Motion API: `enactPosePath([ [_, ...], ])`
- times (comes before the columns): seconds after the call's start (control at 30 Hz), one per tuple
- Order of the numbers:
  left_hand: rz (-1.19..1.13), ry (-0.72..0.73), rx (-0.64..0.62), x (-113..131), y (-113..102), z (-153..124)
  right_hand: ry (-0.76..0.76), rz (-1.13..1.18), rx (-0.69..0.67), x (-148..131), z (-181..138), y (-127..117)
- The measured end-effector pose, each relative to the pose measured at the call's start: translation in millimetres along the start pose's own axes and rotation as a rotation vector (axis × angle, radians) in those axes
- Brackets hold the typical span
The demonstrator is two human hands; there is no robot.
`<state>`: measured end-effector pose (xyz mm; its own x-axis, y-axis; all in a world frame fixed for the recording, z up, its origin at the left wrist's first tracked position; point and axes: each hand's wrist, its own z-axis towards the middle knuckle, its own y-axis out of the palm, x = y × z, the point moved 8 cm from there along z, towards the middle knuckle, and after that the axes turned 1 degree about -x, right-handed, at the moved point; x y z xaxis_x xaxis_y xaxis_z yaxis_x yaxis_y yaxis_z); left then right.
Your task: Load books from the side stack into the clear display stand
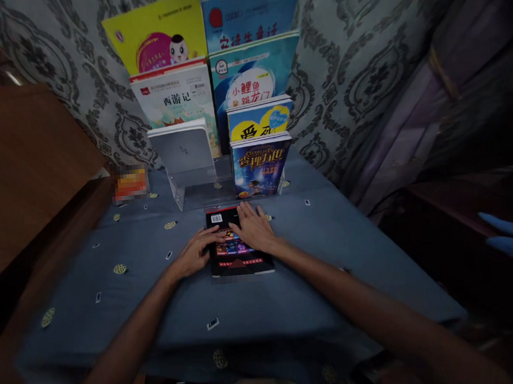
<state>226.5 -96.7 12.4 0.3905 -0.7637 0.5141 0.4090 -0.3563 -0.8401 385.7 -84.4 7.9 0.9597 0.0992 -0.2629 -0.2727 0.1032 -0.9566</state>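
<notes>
A dark book (240,265) lies flat on the cloth-covered table, its barcode side up and small coloured pictures across its middle. My left hand (198,251) rests at the book's left edge, fingers stretched over the cover. On the upper right part of the cover lies my right hand (254,227), flat with the fingers extended. Just beyond the book, a clear tiered stand (203,196) holds several upright books. Nearest on its right is a blue book (261,167) with gold lettering; on its left, a grey-backed book (185,153) leans upright.
Higher tiers hold a white book (178,100), a teal book (251,74) and a yellow-green book (155,31). A blurred orange item (130,184) lies at the table's back left. A wooden cabinet (24,169) stands left; a curtain (411,126) hangs right.
</notes>
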Motion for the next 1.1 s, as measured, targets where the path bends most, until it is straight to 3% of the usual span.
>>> enactPosePath([
  [0.2,0.161,-0.039,-0.107,11,-6,-10,-0.038,0.037,0.013,7,0,-5],
  [0.3,0.187,-0.069,-0.156,4,-11,-14,-0.052,0.077,0.028,10,1,-8],
  [0.4,0.186,-0.104,-0.128,-9,-16,-11,-0.045,0.128,0.044,14,3,-11],
  [0.6,0.209,-0.125,0.022,-20,-24,10,-0.052,0.416,0.112,40,12,-18],
  [0.87,0.311,-0.133,-0.031,-22,-18,40,-0.012,0.835,0.159,79,32,-10],
  [1.1,0.318,-0.080,-0.046,-13,-5,70,-0.002,0.867,0.168,81,35,-7],
])
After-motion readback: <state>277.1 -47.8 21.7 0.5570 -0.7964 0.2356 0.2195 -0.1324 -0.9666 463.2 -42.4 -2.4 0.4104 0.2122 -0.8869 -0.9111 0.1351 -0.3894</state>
